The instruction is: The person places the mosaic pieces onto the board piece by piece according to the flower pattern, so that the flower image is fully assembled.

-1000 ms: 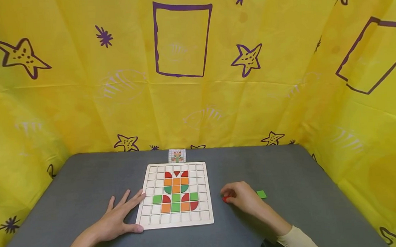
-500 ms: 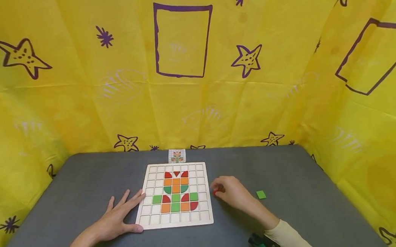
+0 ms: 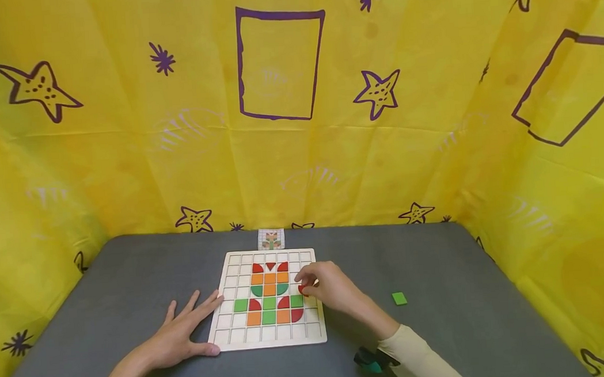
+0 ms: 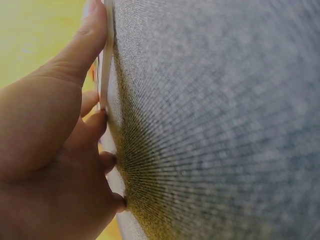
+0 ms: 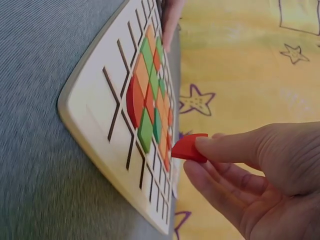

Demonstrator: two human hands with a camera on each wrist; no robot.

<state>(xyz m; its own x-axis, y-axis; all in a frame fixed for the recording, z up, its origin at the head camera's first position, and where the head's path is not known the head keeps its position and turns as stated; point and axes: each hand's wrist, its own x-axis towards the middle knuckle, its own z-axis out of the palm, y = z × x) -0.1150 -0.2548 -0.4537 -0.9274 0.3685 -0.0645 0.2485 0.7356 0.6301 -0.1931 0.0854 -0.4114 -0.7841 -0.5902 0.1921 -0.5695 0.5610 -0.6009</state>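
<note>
A pale gridded board (image 3: 233, 335) lies on the grey table, with red, orange and green tiles set in a flower-like pattern. My right hand (image 3: 331, 287) is over the board's right side. Between thumb and finger it pinches a red quarter-round tile (image 5: 189, 148), held above the surface in the right wrist view. My left hand (image 3: 178, 334) lies spread at the board's left edge, fingers fairly straight, thumb and some fingertips touching the rim. In the left wrist view the thumb (image 4: 92, 37) rests along the board's side.
A small pattern card (image 3: 271, 239) lies behind the board. One loose green square tile (image 3: 399, 298) is on the table to the right. A yellow printed cloth (image 3: 301, 171) surrounds the table at the back and sides. A dark strap (image 3: 372, 360) hangs at the right wrist.
My right hand has moved left with the red tile, from the table beside the board to above its right columns. My left hand has stayed in place.
</note>
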